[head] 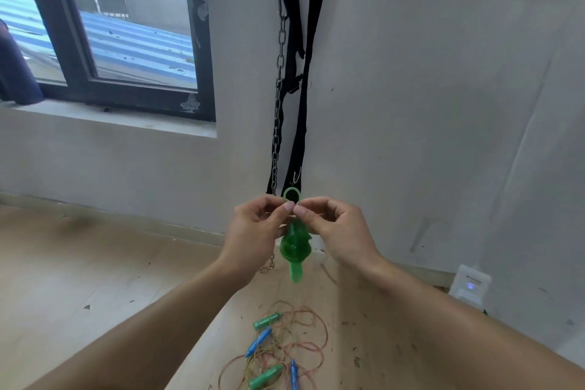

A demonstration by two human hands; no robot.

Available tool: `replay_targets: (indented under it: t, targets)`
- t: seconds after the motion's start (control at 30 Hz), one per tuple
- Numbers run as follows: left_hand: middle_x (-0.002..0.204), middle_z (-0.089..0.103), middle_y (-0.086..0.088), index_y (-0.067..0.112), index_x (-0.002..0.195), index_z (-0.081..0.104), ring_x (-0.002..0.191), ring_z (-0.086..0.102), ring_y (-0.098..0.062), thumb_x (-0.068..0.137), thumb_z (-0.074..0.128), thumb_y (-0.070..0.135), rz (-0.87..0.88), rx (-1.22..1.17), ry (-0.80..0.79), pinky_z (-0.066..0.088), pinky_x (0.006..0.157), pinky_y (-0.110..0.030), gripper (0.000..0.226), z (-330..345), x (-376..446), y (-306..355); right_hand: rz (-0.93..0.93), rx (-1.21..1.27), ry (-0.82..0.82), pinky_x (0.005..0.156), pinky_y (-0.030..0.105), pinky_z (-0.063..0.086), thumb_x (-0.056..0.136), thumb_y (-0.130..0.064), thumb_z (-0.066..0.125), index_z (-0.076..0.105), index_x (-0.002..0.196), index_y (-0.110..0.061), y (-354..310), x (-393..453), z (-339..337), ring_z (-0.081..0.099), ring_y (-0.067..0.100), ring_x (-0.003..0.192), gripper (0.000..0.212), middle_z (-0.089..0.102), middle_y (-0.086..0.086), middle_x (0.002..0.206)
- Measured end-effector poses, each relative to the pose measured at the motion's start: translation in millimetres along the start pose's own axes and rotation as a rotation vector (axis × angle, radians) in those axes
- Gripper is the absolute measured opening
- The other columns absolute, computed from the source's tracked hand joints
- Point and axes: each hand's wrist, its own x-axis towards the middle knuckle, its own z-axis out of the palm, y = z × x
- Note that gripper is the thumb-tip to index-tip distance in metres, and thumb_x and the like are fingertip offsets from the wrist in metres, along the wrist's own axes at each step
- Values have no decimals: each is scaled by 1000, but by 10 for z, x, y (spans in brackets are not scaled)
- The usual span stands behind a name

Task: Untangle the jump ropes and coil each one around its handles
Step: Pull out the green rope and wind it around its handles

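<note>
Both hands meet at chest height: the left hand (258,225) and right hand (329,225) each pinch the last loop (292,194) of the green rope (296,247), likely to tuck it. Below, the tangled ropes (281,351) wait on the floor (79,269).

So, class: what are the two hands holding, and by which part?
Left hand and right hand pinch the green jump rope at its top loop; the coiled bundle hangs below.

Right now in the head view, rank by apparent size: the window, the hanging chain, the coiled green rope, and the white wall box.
1. window
2. hanging chain
3. coiled green rope, though nearness to the camera inflates it
4. white wall box, close to the rope, so unsure
</note>
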Motion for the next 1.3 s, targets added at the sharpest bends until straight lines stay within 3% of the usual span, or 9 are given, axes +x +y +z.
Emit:
replay_targets:
  t: [0.13,0.23,0.33,0.53,0.67,0.83,0.97,1.2,1.3]
  targets:
    - [80,74,-8,4,93,73,80,73,-20,93,67,12,55,7,-8,62,78,-37,10,130,122,368,22,88,11,94,47,58,87,-33,77,76,99,-20,-233,4,-96,74,22,97,18,78,2,95]
    - [79,73,-6,7,92,75,78,71,-16,92,70,13,96,30,-30,59,73,-28,8,231,203,732,7,182,56,92,49,59,89,-33,74,73,105,-13,-481,-16,-192,74,22,98,25,77,6,99]
    - [82,76,-4,14,90,78,77,71,-13,90,73,17,146,95,-18,57,70,-21,6,372,215,1135,-51,201,121,89,49,60,90,-30,75,73,103,-14,-799,-20,-302,75,21,95,21,78,6,98]
    - [80,77,-3,14,85,79,77,75,-15,85,79,19,284,130,48,61,72,-26,4,651,271,1929,-164,238,210,88,47,60,87,-23,79,74,97,-17,-1538,131,-605,75,17,90,13,78,1,91]
    - [81,76,-2,14,88,78,69,73,-8,88,76,19,366,112,39,60,69,-23,5,828,406,2382,-274,185,288,87,47,61,85,-27,81,74,94,-22,-1986,350,-849,75,18,91,12,78,0,91]
    - [91,76,-4,13,95,76,75,76,-16,92,72,17,426,103,20,62,72,-30,7,1009,725,2818,-388,62,382,80,42,64,85,-29,80,74,93,-24,-2459,662,-1100,74,15,86,11,76,-1,91]
    - [91,77,-1,14,100,76,75,76,-14,92,72,18,461,159,11,62,72,-28,9,1129,1076,3124,-408,42,370,83,38,63,84,-28,81,74,94,-25,-2725,952,-1264,74,12,86,12,75,-2,92]
    - [88,77,-1,16,98,77,71,75,-14,90,74,21,571,118,60,60,62,-23,10,1395,1746,3655,-429,88,404,87,44,61,85,-27,80,75,93,-19,-3324,1630,-1535,74,20,90,13,75,3,90]
    - [95,74,4,20,108,74,79,74,-11,94,68,24,684,170,80,62,73,-29,15,1456,2082,3839,-489,41,476,84,42,62,85,-26,79,74,90,-22,-3600,2011,-1652,73,20,90,8,74,1,91]
